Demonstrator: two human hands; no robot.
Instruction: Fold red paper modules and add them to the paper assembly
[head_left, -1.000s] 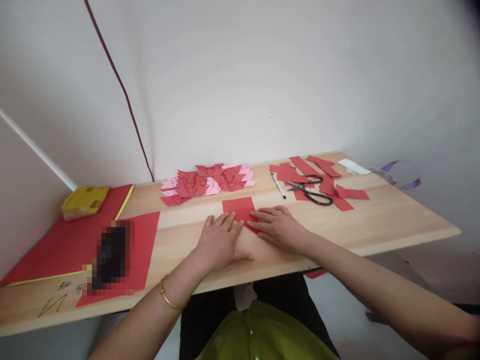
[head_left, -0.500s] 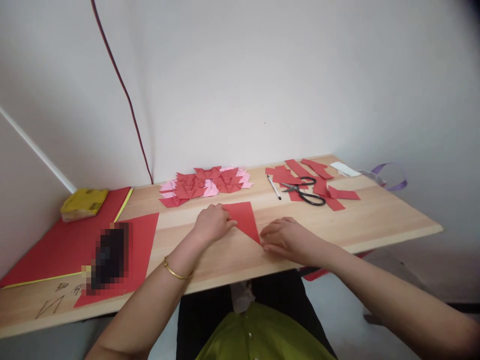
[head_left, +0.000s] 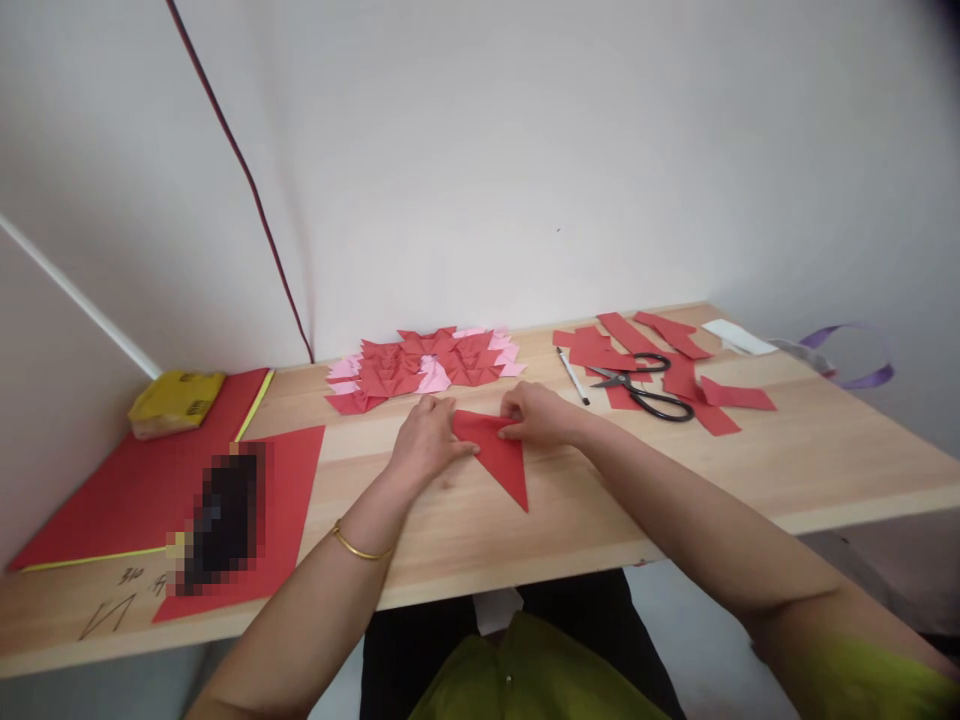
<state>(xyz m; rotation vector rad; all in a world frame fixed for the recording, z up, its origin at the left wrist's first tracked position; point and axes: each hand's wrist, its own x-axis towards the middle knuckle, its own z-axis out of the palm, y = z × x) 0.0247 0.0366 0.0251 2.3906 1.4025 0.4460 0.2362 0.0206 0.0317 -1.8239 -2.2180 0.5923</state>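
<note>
A red paper folded into a triangle (head_left: 501, 458) lies on the wooden table in front of me, one point toward me. My left hand (head_left: 429, 440) grips its left corner, thumb on top, with a gold bangle on that wrist. At the paper's upper right, my right hand (head_left: 536, 415) pinches the edge between thumb and fingers. The paper's far corners are partly hidden by my fingers. Beyond my hands sits a cluster of folded red and pink paper pieces (head_left: 397, 368).
Black-handled scissors (head_left: 660, 402) and a white pen (head_left: 573, 376) lie among red paper scraps (head_left: 739, 393) at the right. Large red sheets (head_left: 90, 500) cover the table's left, with a yellow packet (head_left: 176, 402) and a blurred dark object (head_left: 225, 520) on them. A cord hangs along the wall.
My right hand has moved from the paper's near corner up to its far right edge and pinches it there. The view has shifted, so the scissors and scraps appear farther right.
</note>
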